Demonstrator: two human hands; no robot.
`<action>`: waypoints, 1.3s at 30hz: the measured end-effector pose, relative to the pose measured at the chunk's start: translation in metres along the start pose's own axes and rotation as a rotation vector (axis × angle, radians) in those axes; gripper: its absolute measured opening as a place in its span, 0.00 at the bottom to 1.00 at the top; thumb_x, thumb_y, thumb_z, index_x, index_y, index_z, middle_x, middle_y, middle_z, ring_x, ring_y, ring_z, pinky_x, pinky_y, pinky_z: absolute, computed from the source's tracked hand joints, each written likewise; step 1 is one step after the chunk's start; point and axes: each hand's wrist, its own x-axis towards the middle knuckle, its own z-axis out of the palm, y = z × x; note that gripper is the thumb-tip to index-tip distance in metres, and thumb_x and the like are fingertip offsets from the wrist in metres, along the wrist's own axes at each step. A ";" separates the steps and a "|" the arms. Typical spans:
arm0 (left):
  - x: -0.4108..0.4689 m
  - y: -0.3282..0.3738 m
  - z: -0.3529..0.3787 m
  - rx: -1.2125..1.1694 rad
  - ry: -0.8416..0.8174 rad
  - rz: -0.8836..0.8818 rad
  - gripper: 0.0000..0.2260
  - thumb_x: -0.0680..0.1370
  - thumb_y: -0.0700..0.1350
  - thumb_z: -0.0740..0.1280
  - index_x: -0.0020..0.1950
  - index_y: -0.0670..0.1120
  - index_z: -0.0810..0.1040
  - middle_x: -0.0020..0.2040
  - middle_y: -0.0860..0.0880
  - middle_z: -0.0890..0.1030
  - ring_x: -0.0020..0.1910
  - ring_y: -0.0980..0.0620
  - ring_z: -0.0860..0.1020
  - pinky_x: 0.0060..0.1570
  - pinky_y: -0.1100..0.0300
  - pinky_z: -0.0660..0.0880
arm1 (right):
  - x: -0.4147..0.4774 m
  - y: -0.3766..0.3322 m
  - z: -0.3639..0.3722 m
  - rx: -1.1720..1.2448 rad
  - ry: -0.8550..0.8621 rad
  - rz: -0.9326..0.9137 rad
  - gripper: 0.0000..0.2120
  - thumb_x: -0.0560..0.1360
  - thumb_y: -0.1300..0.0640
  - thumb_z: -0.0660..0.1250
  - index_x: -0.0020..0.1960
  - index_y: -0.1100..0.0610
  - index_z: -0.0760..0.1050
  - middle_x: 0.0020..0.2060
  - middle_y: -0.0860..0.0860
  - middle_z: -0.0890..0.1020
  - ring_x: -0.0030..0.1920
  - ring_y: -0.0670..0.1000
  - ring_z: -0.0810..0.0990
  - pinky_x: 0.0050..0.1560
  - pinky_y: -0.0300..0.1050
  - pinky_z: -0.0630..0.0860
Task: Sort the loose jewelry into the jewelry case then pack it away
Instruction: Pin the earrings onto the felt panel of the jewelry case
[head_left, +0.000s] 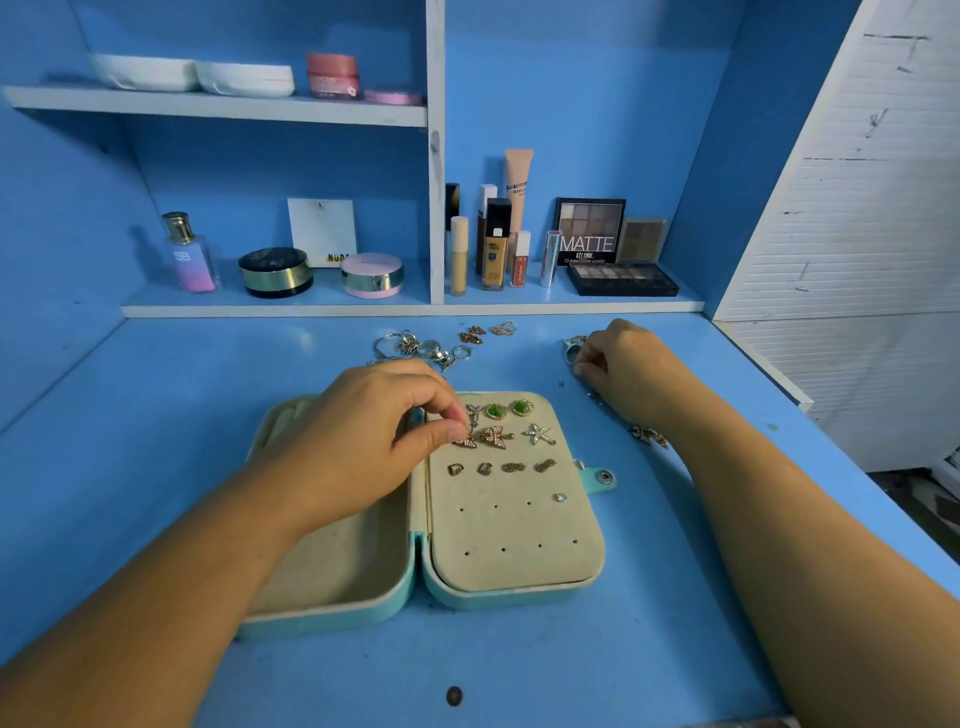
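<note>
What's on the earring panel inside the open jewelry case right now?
Two green studs, a butterfly earring, a starfish earring, four small gold earrings and one silver stud sit on the earring panel. The left hand pinches a second butterfly earring, hiding the top-left corner.

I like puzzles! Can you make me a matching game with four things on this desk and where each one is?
Things:
1. green earrings
2. perfume bottle
3. leftmost butterfly earring
4. black palette

Places:
A. pinched by the left hand
B. lying flat on the shelf, right compartment
C. top row of the case pad
D. left compartment, far left

Pairs: 1-C, 2-D, 3-A, 4-B.
</note>
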 end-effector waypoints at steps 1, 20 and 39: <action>0.000 0.000 0.000 -0.004 0.004 0.005 0.04 0.75 0.50 0.70 0.43 0.60 0.79 0.46 0.62 0.80 0.48 0.61 0.78 0.51 0.62 0.75 | -0.001 -0.002 -0.002 0.014 0.018 -0.006 0.06 0.78 0.57 0.63 0.49 0.58 0.78 0.48 0.54 0.74 0.46 0.55 0.74 0.47 0.47 0.73; -0.010 0.019 0.007 0.056 -0.118 0.234 0.06 0.75 0.54 0.67 0.45 0.54 0.81 0.44 0.60 0.81 0.40 0.58 0.80 0.43 0.66 0.73 | -0.042 -0.043 -0.015 0.390 -0.103 -0.088 0.05 0.79 0.55 0.62 0.44 0.49 0.74 0.38 0.44 0.80 0.39 0.45 0.78 0.38 0.38 0.72; -0.017 0.047 0.026 0.254 -0.014 0.164 0.08 0.75 0.50 0.65 0.44 0.49 0.82 0.41 0.56 0.81 0.39 0.61 0.73 0.42 0.65 0.69 | -0.048 -0.048 -0.013 0.571 -0.019 -0.063 0.04 0.79 0.55 0.62 0.46 0.51 0.74 0.37 0.44 0.77 0.37 0.44 0.75 0.36 0.38 0.70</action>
